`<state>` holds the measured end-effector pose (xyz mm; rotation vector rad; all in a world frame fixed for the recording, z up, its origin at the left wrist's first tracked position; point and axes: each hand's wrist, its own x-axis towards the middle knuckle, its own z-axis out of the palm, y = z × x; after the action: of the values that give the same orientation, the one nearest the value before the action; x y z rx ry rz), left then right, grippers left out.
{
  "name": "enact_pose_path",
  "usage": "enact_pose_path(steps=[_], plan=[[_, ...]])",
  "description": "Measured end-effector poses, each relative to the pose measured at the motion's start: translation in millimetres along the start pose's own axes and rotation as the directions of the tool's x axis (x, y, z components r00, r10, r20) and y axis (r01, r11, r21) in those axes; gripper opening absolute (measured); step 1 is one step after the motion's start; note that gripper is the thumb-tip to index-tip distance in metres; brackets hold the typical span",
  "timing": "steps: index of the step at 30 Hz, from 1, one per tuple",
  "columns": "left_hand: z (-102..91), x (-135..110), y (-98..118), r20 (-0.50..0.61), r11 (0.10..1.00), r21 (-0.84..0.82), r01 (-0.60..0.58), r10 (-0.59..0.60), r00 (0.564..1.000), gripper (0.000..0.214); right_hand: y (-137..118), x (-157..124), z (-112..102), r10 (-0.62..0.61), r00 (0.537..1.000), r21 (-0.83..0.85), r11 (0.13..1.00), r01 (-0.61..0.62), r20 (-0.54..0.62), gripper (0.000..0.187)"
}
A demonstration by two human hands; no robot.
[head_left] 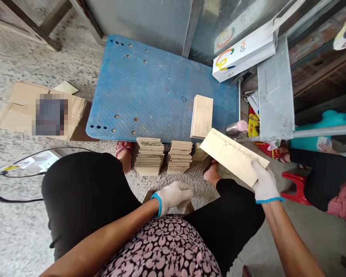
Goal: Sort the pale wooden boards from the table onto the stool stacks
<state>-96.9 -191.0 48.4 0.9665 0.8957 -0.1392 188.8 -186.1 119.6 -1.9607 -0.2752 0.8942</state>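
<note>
My right hand [265,182], in a white glove with a blue cuff, grips the right end of a pale thin wooden board [233,156]. The board slants above my knee, with dark marks along its upper edge. My left hand [174,196], gloved alike, is over my lap with its fingers curled together; their undersides are hidden, so what they hold, if anything, does not show. Between my feet stand a left stack of boards [148,157] and a right stack of boards [179,157]. Another board pile [202,115] lies on the blue plastic platform [158,84].
A white paper bag [245,52] and a metal bottle with a pink lid [237,127] are at the platform's right side. On the left are a cardboard box [20,111] and cables [20,200]. At right, another person [325,173] sits by a red stool [295,188].
</note>
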Motion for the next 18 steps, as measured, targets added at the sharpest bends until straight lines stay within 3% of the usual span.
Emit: enact_pose_path(steps=[2,4,7,10,12,15,17,18], plan=[[1.1,1.6,-22.1,-0.044,0.957,0.287,0.041,-0.029,0.999,0.022,2.2,-3.6,-18.2,0.005,1.0,-0.05,0.999,-0.005,0.009,0.047],[-1.8,9.1,-34.5,-0.074,0.827,0.559,0.059,-0.021,0.997,0.024,1.6,-1.8,-31.0,-0.024,0.999,-0.143,0.989,0.03,0.04,0.049],[-14.2,25.8,-43.3,-0.153,0.66,0.736,0.149,-0.052,0.987,0.034,-3.7,6.9,-37.7,-0.104,0.983,-0.46,0.873,0.164,0.152,0.048],[-29.9,40.3,-50.8,-0.235,0.613,0.751,0.246,-0.1,0.967,0.04,-7.9,14.4,-25.5,-0.107,0.931,-0.787,0.505,0.354,0.35,0.042],[-36.4,46.1,-55.7,-0.261,0.615,0.739,0.275,-0.116,0.958,0.041,-4.6,16.7,-7.0,-0.042,0.884,-0.86,0.211,0.464,0.466,0.041],[-37.5,49.4,-59.8,-0.268,0.627,0.727,0.28,-0.117,0.956,0.041,12.3,20.7,28.6,0.14,0.785,-0.768,-0.165,0.619,0.603,0.044],[-35.2,49.4,-60.4,-0.261,0.635,0.723,0.272,-0.113,0.959,0.041,28.9,26.9,51.4,0.258,0.719,-0.648,-0.313,0.694,0.645,0.04],[-34.1,49.3,-60.5,-0.256,0.64,0.721,0.267,-0.113,0.96,0.041,37.6,31.4,61.4,0.294,0.699,-0.611,-0.343,0.714,0.652,0.038]])
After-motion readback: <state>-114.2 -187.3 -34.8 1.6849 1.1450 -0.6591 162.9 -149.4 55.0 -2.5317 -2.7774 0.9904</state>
